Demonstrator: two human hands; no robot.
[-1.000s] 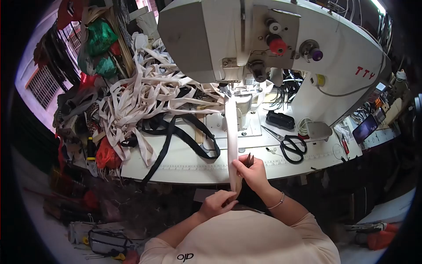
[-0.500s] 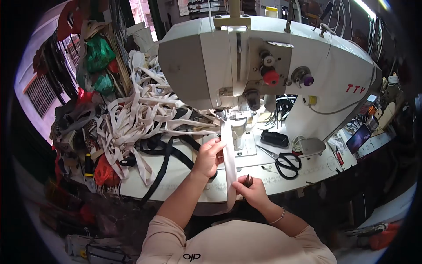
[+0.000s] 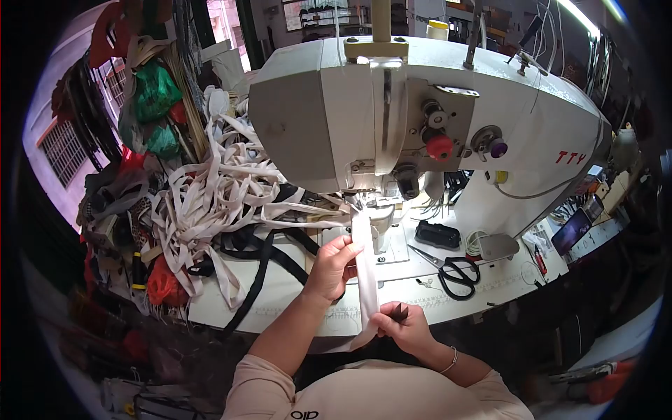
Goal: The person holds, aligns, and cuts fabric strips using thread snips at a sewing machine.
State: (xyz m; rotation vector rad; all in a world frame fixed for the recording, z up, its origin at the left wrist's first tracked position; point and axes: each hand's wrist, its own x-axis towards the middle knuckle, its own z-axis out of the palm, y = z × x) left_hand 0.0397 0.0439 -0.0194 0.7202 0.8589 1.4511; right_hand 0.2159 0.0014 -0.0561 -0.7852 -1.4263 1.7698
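A white fabric strap runs from under the needle area of the sewing machine down towards my body, its lower end curling left below the table edge. My left hand pinches the strap's left edge between thumb and fingers, just in front of the machine. Lower down, my right hand grips the right edge with the thumb. A small dark pointed tool, its exact kind unclear, sticks up out of that same hand.
Black-handled scissors lie right of the strap, near a black oblong object. A tangled heap of white straps covers the table's left side, with black straps in front. A phone stands at the right.
The view has tilted, so machine and table appear lower. Both hands keep their hold on the strap, and its lower end now bends further left.
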